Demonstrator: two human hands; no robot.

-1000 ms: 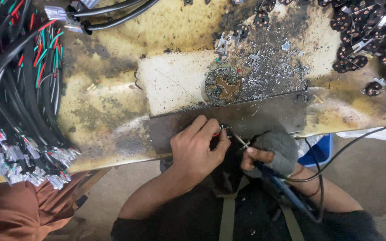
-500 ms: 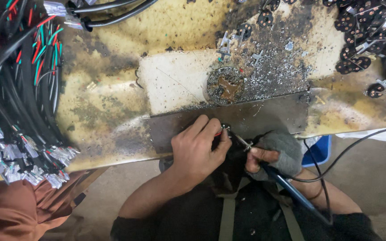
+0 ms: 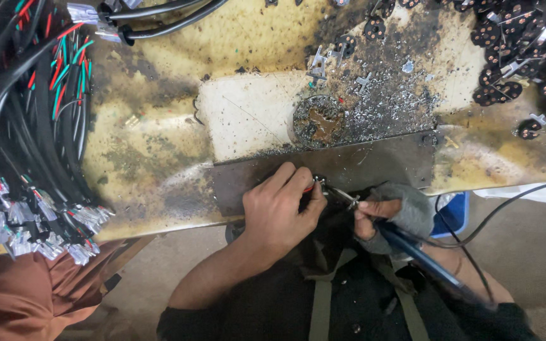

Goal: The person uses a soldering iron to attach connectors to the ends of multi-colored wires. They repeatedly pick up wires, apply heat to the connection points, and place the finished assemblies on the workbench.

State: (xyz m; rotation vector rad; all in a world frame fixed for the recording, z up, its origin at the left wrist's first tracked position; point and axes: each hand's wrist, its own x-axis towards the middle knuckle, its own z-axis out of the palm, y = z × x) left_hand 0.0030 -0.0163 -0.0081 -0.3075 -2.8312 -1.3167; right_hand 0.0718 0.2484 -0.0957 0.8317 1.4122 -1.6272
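Small metal connector piece [image 3: 319, 184] is pinched in left hand [image 3: 279, 211] at the scorched yellow table [image 3: 153, 164] edge. Blue-handled soldering iron [image 3: 412, 249] is gripped in gloved right hand [image 3: 387, 218], tip touching the piece. Black cable bundle [image 3: 20, 126] lies far left.

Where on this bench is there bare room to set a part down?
Barest: the pale square left of the round solder-crusted disc, and the stained yellow top beside the cable bundle. Crowded: black connectors top right, solder scraps mid-right.
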